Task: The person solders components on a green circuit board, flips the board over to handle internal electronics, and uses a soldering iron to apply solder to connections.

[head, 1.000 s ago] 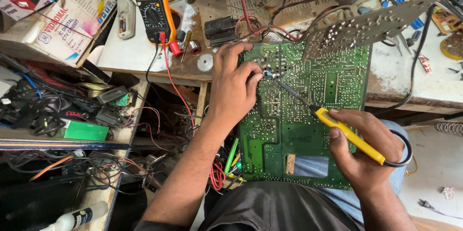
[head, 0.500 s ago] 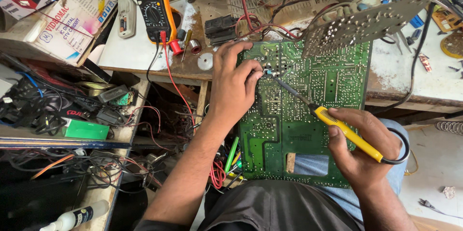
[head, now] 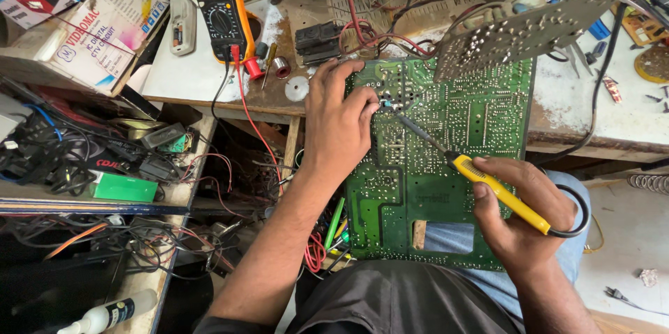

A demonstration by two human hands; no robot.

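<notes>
A large green circuit board [head: 446,167] leans from the workbench edge down onto my lap, solder side up. My left hand [head: 339,121] rests on its upper left part, fingertips pinched at a spot near the top. My right hand [head: 523,215] grips a yellow-handled soldering iron [head: 498,191] like a pen. Its dark metal tip reaches up-left and meets the board right at my left fingertips. A black cord loops from the back of the handle around my right wrist.
A yellow multimeter [head: 221,17] with a red lead lies on the bench at upper left, beside a remote [head: 182,19]. A smaller perforated board [head: 523,31] hangs over the green one's top right. Tangled wires and parts fill the shelves [head: 104,167] at left. A white bottle [head: 108,314] lies bottom left.
The iron's tip has stayed on the same spot of the board. Both hands have barely shifted.
</notes>
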